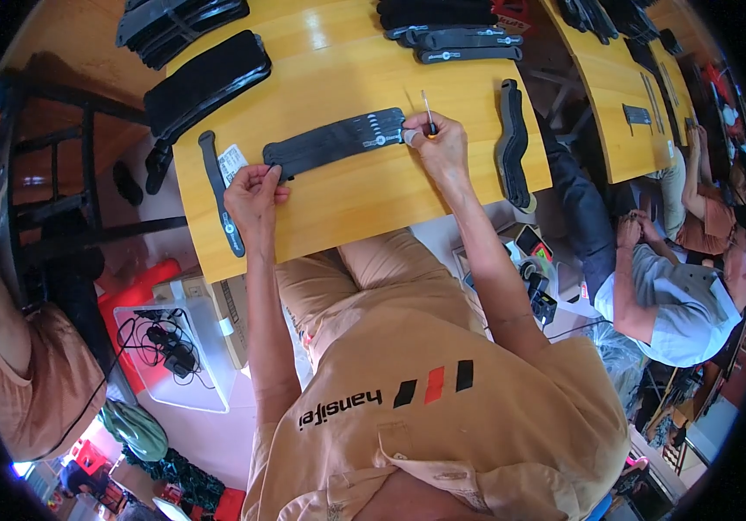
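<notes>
A wide black fabric band (325, 146) lies across the yellow table (347, 208) in front of me, with white printed marks near its right end. My left hand (256, 195) is closed, thumb and fingers pinching the band's left end. At the other end my right hand (441, 152) is closed around a small thin-shafted tool (430, 126) with an orange and black handle, its shaft pointing away from me. The right fingertips also touch the band's edge. Beside my left hand lie a narrow black strap (219, 195) and a white paper label (231, 160).
Stacked black bands (208, 82) lie at the far left, and more bundles (464, 43) at the far right. A folded black bundle (512, 143) borders the right edge. On the floor, a clear bin (173, 356) holds cables. Co-workers (668, 300) sit right and left.
</notes>
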Tool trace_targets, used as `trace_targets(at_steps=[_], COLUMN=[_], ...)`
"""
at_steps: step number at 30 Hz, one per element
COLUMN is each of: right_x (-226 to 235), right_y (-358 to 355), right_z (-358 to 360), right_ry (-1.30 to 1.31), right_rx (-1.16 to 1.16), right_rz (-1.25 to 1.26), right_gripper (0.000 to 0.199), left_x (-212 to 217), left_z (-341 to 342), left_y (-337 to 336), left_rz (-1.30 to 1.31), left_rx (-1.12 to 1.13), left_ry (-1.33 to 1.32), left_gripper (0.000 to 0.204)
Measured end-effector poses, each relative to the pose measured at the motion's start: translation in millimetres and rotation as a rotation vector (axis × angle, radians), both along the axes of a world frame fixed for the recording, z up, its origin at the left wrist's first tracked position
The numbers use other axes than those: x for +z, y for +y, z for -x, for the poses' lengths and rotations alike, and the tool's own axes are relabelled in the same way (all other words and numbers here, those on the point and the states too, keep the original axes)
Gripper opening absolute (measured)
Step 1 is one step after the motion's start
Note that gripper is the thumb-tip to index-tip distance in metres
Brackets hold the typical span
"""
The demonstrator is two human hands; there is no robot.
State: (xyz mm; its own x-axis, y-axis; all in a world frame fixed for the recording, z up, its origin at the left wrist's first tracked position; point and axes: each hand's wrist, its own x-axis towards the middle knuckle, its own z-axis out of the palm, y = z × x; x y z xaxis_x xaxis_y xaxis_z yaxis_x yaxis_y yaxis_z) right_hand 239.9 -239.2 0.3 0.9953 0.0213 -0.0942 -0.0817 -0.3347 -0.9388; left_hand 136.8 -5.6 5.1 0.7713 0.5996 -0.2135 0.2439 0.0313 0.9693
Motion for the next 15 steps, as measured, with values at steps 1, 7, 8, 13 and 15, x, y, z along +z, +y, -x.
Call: trace_targets(at_steps=[1, 7, 8, 13, 15], right_x=[-1.0, -3.5, -3.5, -0.9, 2.1], right_y=[0.3, -2.5, -2.4, -1.0, -0.6], right_z=[0.2, -1.7, -1.3, -1.1, -0.3], right_ry=[0.002, -0.035, -0.035, -0.019, -0.003], right_rx=[0.004, -0.007, -0.006, 0.003, 0.007], right_rz=[-0.009, 0.007, 0.006, 0.006, 0.020], right_gripper=[0.008, 0.008, 0.008, 0.009, 0.008], left_x=[-0.1, -5.0, -5.3, 0.1, 2.0], left_z=[0.1, -0.4, -0.3, 0.2, 0.0], left_y=[-0.1, -1.7, -1.6, -2.5, -2.9], left_rz=[-0.003, 0.014, 0.017, -0.027, -0.042], left_rx=[0.003, 0.003, -0.001, -0.023, -0.021], left_ry=[0.002, -0.034, -0.057, -0.023, 0.001], left_gripper=[0.010, 0.009, 0.009, 0.009, 0.010])
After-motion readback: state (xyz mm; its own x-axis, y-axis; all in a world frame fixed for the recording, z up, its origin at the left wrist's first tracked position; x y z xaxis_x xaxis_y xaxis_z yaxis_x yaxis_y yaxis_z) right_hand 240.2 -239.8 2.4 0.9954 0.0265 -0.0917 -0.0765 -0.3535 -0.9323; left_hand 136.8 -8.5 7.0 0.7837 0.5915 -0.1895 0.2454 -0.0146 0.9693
